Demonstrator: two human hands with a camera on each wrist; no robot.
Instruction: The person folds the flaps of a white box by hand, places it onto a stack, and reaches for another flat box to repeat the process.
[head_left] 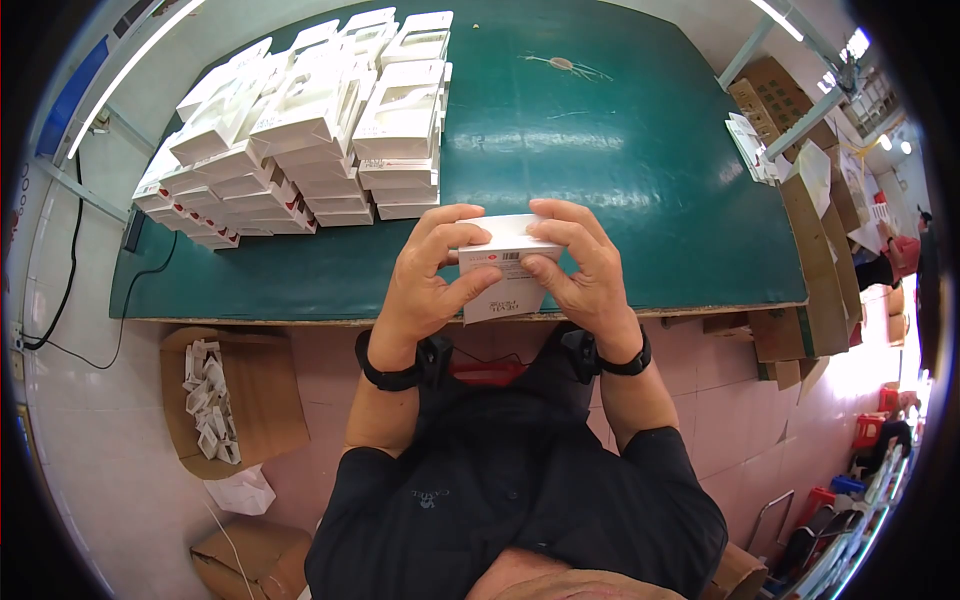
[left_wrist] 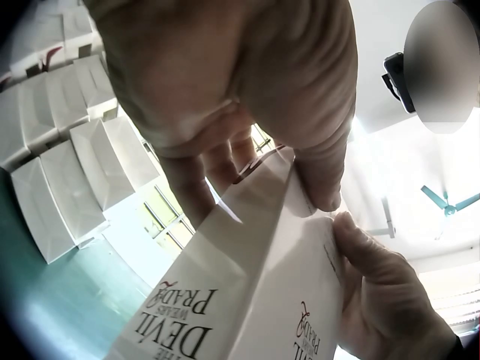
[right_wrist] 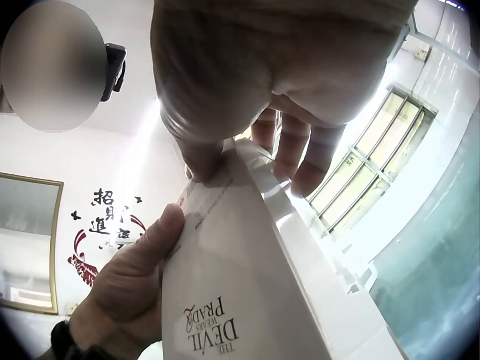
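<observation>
fingers (head_left: 455, 237) of left hand (head_left: 424, 274) and right hand (head_left: 591, 268) pinch a white box (head_left: 508, 291), partly hiding it, fine print (right_wrist: 214, 203) illegible.

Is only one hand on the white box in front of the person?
No, the head view shows the left hand and right hand both gripping the white box.

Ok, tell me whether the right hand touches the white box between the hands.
Touching. The head view shows the right hand pinching the white box, thumb against its printed face.
</observation>
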